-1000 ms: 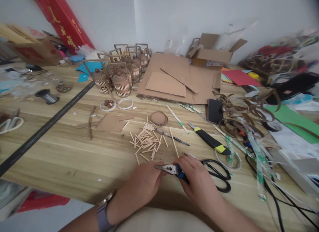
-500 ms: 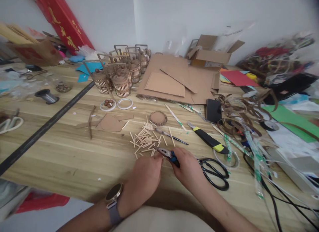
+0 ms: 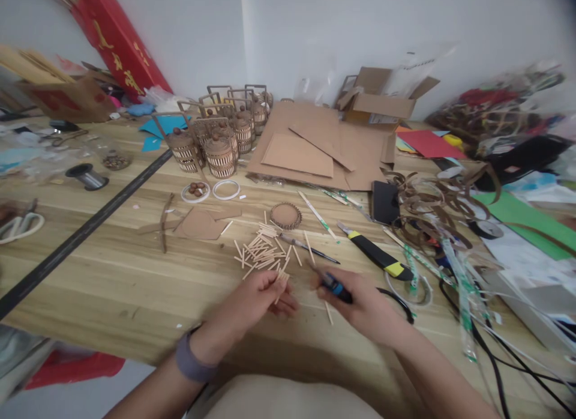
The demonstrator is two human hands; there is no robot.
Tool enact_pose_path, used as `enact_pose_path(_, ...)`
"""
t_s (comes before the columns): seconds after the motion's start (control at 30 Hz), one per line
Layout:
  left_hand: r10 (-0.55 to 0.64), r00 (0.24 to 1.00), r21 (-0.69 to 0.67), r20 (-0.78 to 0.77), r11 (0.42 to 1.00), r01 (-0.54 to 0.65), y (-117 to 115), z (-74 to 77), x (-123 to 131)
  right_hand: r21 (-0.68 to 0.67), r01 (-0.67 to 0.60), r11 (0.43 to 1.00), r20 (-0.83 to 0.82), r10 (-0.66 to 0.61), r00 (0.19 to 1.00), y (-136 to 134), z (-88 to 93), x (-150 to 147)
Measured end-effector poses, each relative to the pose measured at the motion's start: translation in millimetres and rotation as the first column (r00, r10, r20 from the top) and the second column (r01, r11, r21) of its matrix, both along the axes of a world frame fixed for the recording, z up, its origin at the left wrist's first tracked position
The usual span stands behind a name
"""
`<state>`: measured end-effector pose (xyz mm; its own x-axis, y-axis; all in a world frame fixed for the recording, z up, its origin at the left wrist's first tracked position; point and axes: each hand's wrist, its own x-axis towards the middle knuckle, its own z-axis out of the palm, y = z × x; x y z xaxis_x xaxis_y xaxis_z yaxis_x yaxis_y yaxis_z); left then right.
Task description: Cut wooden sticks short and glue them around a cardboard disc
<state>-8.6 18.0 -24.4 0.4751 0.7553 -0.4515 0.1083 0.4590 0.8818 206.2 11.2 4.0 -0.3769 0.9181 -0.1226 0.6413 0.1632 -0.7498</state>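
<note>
Between the thumb and fingertips of my left hand (image 3: 265, 296) are a few short wooden sticks (image 3: 283, 277). My right hand (image 3: 360, 299) is wrapped round a pair of pliers (image 3: 335, 286) with blue on the handles, their jaws pointing up and left, apart from the left hand. Just beyond the left hand lies a loose pile of short wooden sticks (image 3: 265, 250). A dark pen-like tool (image 3: 315, 249) rests beside the pile, and a round brown disc with a ridged rim (image 3: 286, 215) lies behind it. One single stick (image 3: 329, 313) lies between my hands.
Black-handled scissors (image 3: 402, 302) are partly hidden behind my right hand. A utility knife (image 3: 378, 254) with its blade out lies to the right, near a phone (image 3: 385, 201) and brown curled strips (image 3: 418, 209). Small lidded baskets (image 3: 219, 158) and cardboard sheets (image 3: 297, 155) stand farther back.
My hands have moved apart: the pliers have drawn away to the right, and my left hand has turned so the sticks in its fingers show. A single stick now shows between them.
</note>
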Motion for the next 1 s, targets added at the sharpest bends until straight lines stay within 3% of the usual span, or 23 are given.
enact_pose_path(0.1, 0.046, 0.999, -0.113, 0.026, 0.993, -0.042, -3, -3.8, 14, -0.041, -0.099, 0.994, 0.065, 0.102, 0.993, -8, 1.5, -12)
enact_pose_path(0.2, 0.051, 0.998, -0.172, 0.030, 0.984, -0.045, -8, -5.5, 20, -0.034, -0.100, 0.994, 0.197, 0.105, 0.975, -12, -6.9, -22)
enact_pose_path(0.37, -0.081, 0.989, -0.206, 0.122, 0.973, 0.105, -13, -11.9, 9, 0.050, -0.081, 0.995, 0.264, 0.065, 0.962, -14, -20.6, -26)
enact_pose_path(0.47, -0.140, 0.983, -0.163, 0.123, 0.974, 0.159, -12, -13.7, 3, 0.014, -0.023, 1.000, 0.166, 0.020, 0.986, -12, -17.2, -25)
enact_pose_path(0.6, -0.088, 0.995, -0.082, 0.039, 0.992, 0.091, -7, -11.7, 0, 0.012, 0.109, 0.994, 0.043, -0.109, 0.993, -4, 3.9, -14)
enact_pose_path(0.77, -0.046, 0.997, 0.035, -0.058, 0.998, 0.049, 1, -10.7, -6, 0.161, 0.247, 0.956, 0.151, -0.271, 0.951, 1, 22.7, 17)
enact_pose_path(0.9, 0.019, 0.986, 0.118, -0.168, 0.993, 0.001, 7, -11.8, -12, 0.046, 0.177, 0.983, 0.269, -0.183, 0.946, -5, 15.0, 34)
enact_pose_path(1.0, 0.077, 0.961, 0.246, -0.266, 0.969, -0.009, 12, -9.4, -15, -0.020, 0.113, 0.993, 0.217, -0.106, 0.971, -12, 13.0, 32)
